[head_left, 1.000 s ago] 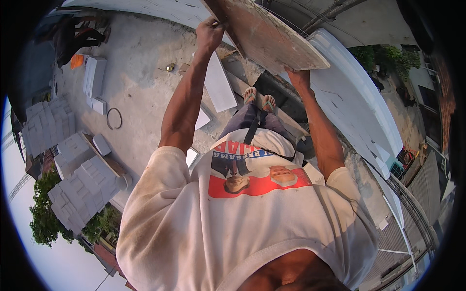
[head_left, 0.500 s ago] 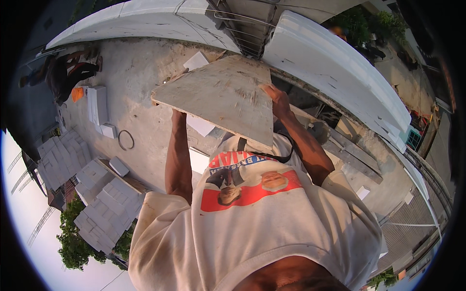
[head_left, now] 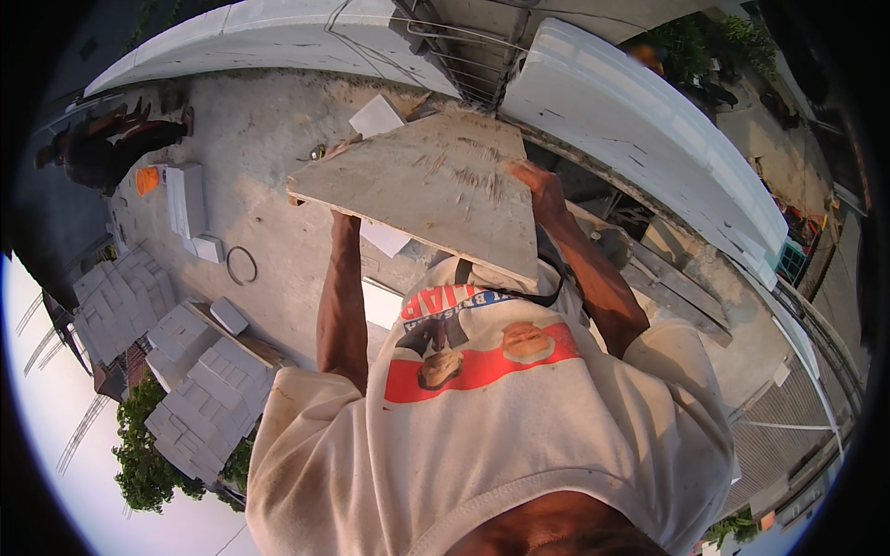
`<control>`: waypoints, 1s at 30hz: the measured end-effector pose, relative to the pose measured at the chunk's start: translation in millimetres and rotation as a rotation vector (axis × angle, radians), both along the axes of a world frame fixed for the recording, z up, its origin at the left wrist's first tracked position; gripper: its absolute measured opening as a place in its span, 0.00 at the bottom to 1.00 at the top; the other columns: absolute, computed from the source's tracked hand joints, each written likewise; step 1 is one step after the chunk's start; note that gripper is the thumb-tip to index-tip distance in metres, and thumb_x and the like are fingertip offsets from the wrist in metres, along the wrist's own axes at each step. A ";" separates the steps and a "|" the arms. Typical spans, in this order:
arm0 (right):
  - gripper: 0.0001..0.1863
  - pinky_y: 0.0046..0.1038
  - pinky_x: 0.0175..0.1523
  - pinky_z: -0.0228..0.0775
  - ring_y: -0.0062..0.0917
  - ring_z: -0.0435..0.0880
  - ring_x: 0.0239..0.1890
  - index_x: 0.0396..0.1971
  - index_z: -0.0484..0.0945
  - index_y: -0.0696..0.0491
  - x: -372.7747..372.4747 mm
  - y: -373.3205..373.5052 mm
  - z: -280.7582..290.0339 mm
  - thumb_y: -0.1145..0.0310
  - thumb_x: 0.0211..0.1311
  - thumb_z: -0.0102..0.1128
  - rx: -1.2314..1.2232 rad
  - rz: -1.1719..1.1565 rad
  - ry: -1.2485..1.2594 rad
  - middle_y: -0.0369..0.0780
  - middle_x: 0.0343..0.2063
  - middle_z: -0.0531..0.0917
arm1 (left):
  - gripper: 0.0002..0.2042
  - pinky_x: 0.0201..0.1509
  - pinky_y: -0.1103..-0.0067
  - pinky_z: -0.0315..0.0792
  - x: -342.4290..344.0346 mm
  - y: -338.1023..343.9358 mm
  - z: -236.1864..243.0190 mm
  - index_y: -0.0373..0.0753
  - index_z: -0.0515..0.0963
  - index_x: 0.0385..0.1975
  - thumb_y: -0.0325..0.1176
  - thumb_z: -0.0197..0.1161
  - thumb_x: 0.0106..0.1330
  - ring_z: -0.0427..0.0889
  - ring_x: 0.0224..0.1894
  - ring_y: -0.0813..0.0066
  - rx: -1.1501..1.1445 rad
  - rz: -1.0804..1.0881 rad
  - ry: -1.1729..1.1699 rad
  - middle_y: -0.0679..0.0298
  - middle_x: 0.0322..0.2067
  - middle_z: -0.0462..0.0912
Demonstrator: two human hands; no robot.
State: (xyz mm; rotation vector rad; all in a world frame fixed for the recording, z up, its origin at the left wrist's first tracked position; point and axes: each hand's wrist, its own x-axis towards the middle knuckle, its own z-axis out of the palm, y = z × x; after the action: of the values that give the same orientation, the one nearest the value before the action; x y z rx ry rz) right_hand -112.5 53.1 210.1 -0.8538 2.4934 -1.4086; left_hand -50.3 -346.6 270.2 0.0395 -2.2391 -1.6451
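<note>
A worn plywood board (head_left: 417, 190) is held up in front of my chest, its surface rough and splintered near the far right part. My left hand (head_left: 343, 146) grips it at the far left edge; most of that hand is hidden under the wood, with only some fingers showing. On the opposite side, my right hand (head_left: 538, 185) is closed round the right edge. The board's near corner hangs close to my shirt (head_left: 482, 417), by a dark strap (head_left: 519, 298).
White blocks (head_left: 187, 199) and a black ring (head_left: 241, 265) lie on the concrete floor at left, below stacked blocks (head_left: 209, 398). Another person (head_left: 120, 148) is at far left. Long white walls (head_left: 640, 130) bound the far side; planks (head_left: 677, 287) lie right.
The board has shifted slightly to the right, and my right hand has moved right with it. At far left, the other person's arms and body have changed position.
</note>
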 end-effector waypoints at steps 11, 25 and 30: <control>0.24 0.36 0.54 0.81 0.43 0.88 0.52 0.55 0.84 0.49 -30.4 -9.6 -18.1 0.60 0.58 0.71 -0.031 -0.070 -0.096 0.44 0.51 0.87 | 0.20 0.60 0.64 0.73 -58.5 -4.7 2.5 0.37 0.83 0.53 0.41 0.67 0.66 0.83 0.55 0.58 -0.563 0.107 -0.242 0.54 0.51 0.85; 0.25 0.36 0.57 0.81 0.40 0.88 0.54 0.58 0.83 0.45 -56.7 -9.0 12.7 0.59 0.59 0.70 0.009 -0.039 -0.108 0.41 0.55 0.87 | 0.15 0.56 0.62 0.74 -82.4 -14.1 9.6 0.38 0.85 0.47 0.35 0.68 0.63 0.84 0.50 0.53 -0.546 0.099 -0.058 0.53 0.45 0.87; 0.23 0.33 0.60 0.80 0.38 0.87 0.56 0.58 0.84 0.43 -39.4 6.7 -57.4 0.67 0.61 0.65 0.133 -0.075 0.030 0.41 0.58 0.85 | 0.13 0.52 0.66 0.77 -108.5 -0.4 21.0 0.36 0.85 0.46 0.32 0.68 0.62 0.87 0.46 0.55 -0.510 0.123 -0.083 0.53 0.41 0.89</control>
State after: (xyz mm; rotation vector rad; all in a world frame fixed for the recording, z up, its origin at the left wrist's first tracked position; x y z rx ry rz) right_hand -151.9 59.8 152.7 -0.7684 2.6325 -1.2435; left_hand -158.8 -347.1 291.2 0.1127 -2.5936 -0.9906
